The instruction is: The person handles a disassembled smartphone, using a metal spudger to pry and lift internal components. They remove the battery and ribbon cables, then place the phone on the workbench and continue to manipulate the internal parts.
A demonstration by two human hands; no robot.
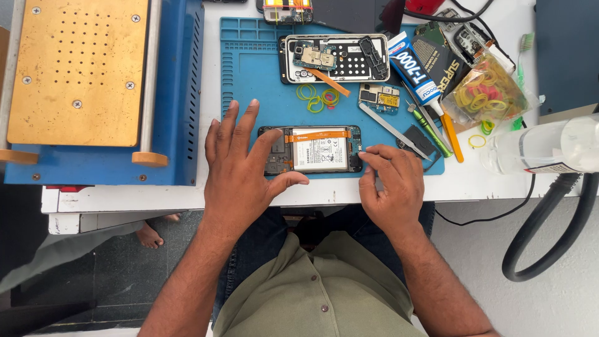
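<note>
The table [486,187] carries a blue mat [249,75]. An opened phone [312,150] lies on the mat's near edge. The left hand [240,168] rests spread over the phone's left end. The right hand [390,184] touches its right end, fingers curled, pinching nothing.

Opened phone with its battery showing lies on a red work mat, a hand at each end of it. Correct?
Not quite: the work mat is blue, not red, as the head view shows. The rest holds: the opened phone lies on it, battery showing, with the left hand at one end and the right hand at the other.
</note>
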